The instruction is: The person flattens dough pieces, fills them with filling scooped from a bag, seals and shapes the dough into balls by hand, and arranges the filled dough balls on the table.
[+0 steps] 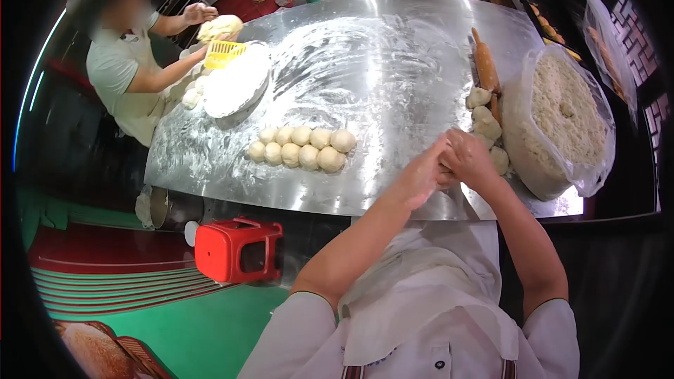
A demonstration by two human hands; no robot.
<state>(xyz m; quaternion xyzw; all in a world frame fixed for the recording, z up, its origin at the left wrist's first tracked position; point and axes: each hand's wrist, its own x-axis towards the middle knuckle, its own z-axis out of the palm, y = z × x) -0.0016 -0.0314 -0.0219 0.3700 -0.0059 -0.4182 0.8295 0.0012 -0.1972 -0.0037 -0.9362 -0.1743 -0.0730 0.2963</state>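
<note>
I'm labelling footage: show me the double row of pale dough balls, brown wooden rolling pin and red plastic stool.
Double row of pale dough balls (290, 155): head view, nearer row's middle ball.
Brown wooden rolling pin (486, 69): head view, barrel.
Red plastic stool (220, 251): head view, seat.

Dough balls in 2 rows, ctr-L on desk; rolling pin to R, dough lumps by its near end, tub R of both. Co-worker at desk's L end; stool off near edge, L.
</note>
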